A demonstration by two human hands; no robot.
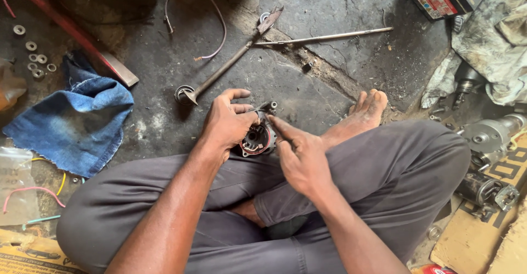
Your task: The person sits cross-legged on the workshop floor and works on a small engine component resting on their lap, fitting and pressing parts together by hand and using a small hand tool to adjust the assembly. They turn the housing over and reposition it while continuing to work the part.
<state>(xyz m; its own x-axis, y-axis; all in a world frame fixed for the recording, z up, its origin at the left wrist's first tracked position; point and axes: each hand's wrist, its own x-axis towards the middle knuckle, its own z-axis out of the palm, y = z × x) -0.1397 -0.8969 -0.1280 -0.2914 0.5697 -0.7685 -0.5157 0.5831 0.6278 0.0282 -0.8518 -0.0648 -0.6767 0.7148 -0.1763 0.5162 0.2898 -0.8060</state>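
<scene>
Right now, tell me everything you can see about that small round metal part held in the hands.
The round metal part is a dark, greasy housing with a red ring inside and a central hole, plus a lug with bolts on top. It faces up towards the camera, held above the crossed legs. The left hand cups its left side; the right hand touches its right edge with a finger.

Soft, even daylight; sharp focus.

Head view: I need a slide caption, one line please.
Seated cross-legged on the floor, left hand holds a round motor part while the right hand touches its rim.
</scene>
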